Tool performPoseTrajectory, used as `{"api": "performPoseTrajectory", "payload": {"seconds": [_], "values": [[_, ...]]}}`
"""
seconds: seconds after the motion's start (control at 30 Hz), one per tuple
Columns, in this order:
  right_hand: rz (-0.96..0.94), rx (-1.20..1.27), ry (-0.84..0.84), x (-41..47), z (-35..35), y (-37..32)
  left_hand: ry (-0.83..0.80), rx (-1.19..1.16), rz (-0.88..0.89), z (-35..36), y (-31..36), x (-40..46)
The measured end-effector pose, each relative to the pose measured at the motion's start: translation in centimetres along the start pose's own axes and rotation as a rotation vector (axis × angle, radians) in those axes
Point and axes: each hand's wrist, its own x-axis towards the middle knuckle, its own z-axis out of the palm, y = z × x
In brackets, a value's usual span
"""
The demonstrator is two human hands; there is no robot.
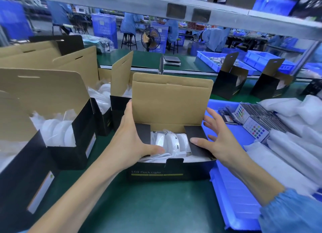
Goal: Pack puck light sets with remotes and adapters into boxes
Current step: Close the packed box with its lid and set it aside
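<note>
White puck lights point(171, 140) (flaps half-covering)

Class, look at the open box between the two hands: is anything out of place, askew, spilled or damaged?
Nothing stands out. The box sits upright on the green table with its lid raised, white puck lights inside. The left hand and right hand press down its black side flaps, which look undamaged.

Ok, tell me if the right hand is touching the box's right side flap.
Touching. The head view shows the right hand with its thumb lying flat on the black right side flap of the open box, fingers spread above it.
</note>
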Motion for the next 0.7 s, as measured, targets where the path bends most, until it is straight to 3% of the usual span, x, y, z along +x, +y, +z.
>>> {"api": "performPoseTrajectory", "payload": {"seconds": [0.27,0.4,0.53,0.6,0.7], "values": [[-0.204,-0.011,-0.022,-0.4,0.1,0.7,0.133,-0.304,0.023,0.3,-1.2,-0.5],[-0.238,-0.127,-0.224,-1.7,-2.3,1.4,0.207,-0.357,0.090,0.5,-1.5,-0.5],[-0.140,-0.162,-0.525,-2.8,-4.6,1.0,0.057,-0.410,0.160,0.0,-1.0,-1.1],[-0.152,-0.162,-0.517,-3.0,-4.2,0.7,-0.098,-0.198,0.251,-1.2,-1.0,-1.5],[-0.202,-0.132,-0.360,-3.5,-2.7,0.6,-0.353,-0.043,0.228,-3.3,-1.1,-1.8]]}}
